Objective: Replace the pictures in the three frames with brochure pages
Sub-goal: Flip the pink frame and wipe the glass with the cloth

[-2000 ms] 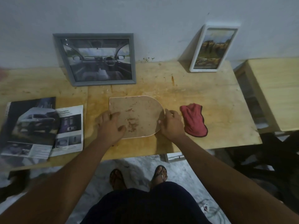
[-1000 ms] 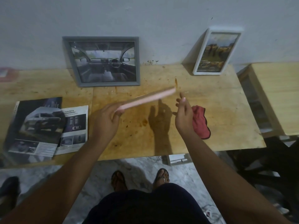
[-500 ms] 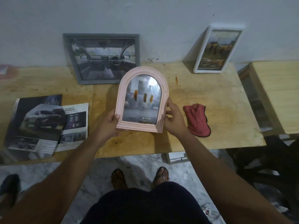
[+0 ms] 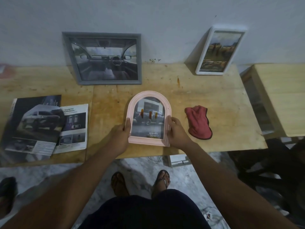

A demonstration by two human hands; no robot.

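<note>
Pink arched frame (image 4: 148, 119): centre of the picture, above the near edge of the pale wooden table (image 4: 222, 113), with a car page behind its glass.
Left hand (image 4: 120, 136): grips the lower left rim, thumb in front and fingers curled behind.
Right hand (image 4: 177, 133): grips the lower right rim the same way.
Step, as we judge it: standing this frame up. We keep our thumbs off the glass, lift it level and lean it gently against the wall.
Landing spot: the gap between the grey rectangular frame (image 4: 105, 60), upper left, and the white frame (image 4: 219, 52), upper right.
Nearby: the open car brochure (image 4: 41, 124) at left and the red cloth (image 4: 198, 124) at right.
</note>
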